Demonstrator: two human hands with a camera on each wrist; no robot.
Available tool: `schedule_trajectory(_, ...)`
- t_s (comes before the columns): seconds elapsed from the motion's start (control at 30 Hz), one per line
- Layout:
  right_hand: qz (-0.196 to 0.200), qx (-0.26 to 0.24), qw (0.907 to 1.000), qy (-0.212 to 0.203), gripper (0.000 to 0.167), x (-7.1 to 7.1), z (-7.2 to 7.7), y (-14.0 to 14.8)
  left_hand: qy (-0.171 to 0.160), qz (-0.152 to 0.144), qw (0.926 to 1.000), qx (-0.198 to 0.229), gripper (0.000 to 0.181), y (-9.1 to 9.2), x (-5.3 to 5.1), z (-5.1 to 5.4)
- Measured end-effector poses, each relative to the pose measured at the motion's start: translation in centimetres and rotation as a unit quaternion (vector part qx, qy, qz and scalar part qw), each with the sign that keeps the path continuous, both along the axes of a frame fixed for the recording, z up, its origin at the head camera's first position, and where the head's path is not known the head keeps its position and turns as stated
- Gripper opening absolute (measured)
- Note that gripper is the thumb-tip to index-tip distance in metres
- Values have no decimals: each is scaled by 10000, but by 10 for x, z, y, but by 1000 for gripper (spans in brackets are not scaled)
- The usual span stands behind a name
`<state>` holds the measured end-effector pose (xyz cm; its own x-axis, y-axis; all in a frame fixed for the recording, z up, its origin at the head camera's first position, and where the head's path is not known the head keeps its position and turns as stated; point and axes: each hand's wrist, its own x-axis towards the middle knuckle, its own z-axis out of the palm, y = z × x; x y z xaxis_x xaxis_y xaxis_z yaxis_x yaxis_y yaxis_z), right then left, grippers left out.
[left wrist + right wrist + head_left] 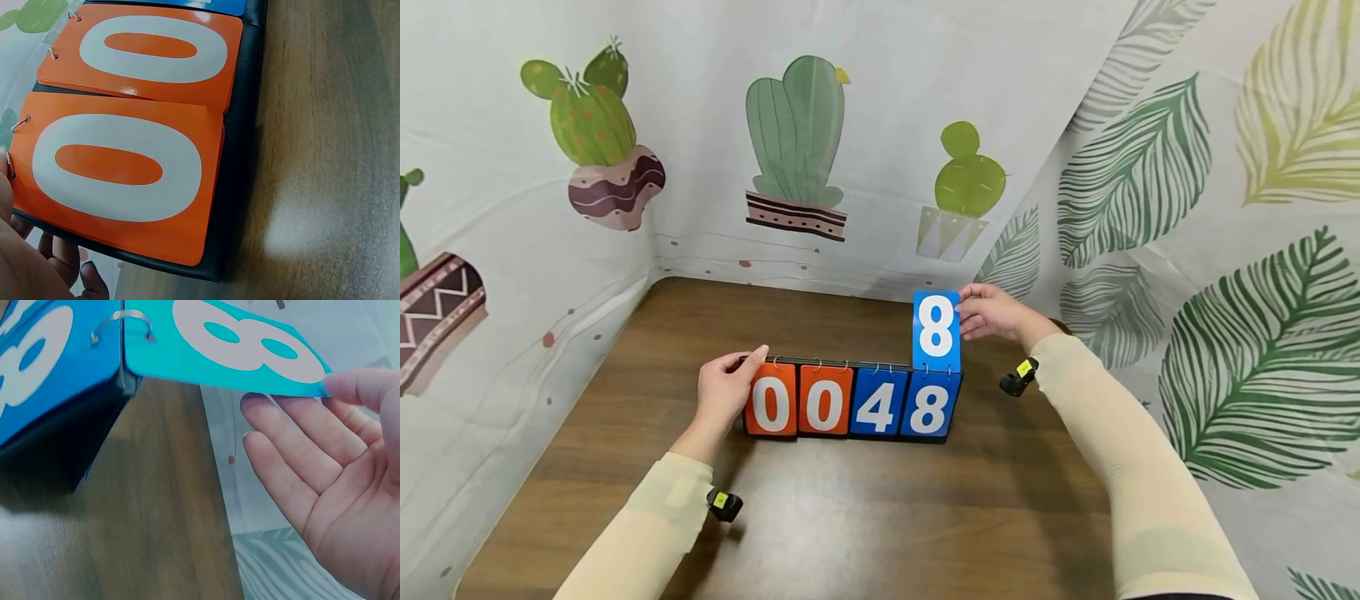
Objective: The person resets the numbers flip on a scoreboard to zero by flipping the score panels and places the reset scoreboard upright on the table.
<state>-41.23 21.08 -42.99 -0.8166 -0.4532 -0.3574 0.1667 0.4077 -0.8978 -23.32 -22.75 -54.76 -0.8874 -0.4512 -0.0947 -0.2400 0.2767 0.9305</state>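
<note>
A black flip scoreboard stands on the table, its ringed cards reading 0, 0, 4, 8 from left to right. The left two cards are orange and the right two blue. My left hand grips the board's upper left corner, thumb on the front and fingers behind. Above the rightmost stack, a blue number card marked 8 is raised on its rings. My right hand pinches that card by its upper right edge. In the right wrist view, the thumb is on the card and the other fingers extend beneath it.
The brown wooden table reaches back to a white curtain printed with cacti. Leaf-print cloth hangs at the right. Each wrist carries a small black camera, one on the left and one on the right.
</note>
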Motion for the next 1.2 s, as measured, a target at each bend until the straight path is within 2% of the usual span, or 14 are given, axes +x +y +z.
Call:
schedule_trajectory(0.17, 97, -406, 9990, -144, 15, 8, 11, -1, -8, -19, 10000, 28, 73, 0, 0, -2)
schedule_trajectory(0.47, 571, -334, 9978, 90, 17, 27, 33, 10, -36, -102, 9999, -33, 73, 1, 1, -3)
schedule_trajectory(0.63, 1086, -263, 9937, 88, 24, 43, 48, 18, 47, -85, 9999, -76, 68, 2, 2, -2)
schedule_trajectory(0.77, 1521, 27, 9882, 180, 31, 56, 60, 21, 159, -22, 9998, -143, 64, 3, 3, -2)
schedule_trajectory(0.93, 1981, 527, 9773, 538, 37, 70, 69, 21, 66, 54, 9999, -122, 63, 2, 4, 0)
schedule_trajectory(1.07, 2416, 846, 9613, 1015, 35, 82, 74, 18, 35, 92, 9999, -91, 66, 0, 4, 1)
schedule_trajectory(1.2, 2716, 923, 9445, 1599, 31, 96, 75, 17, 26, 51, 9999, -83, 68, 1, 3, -1)
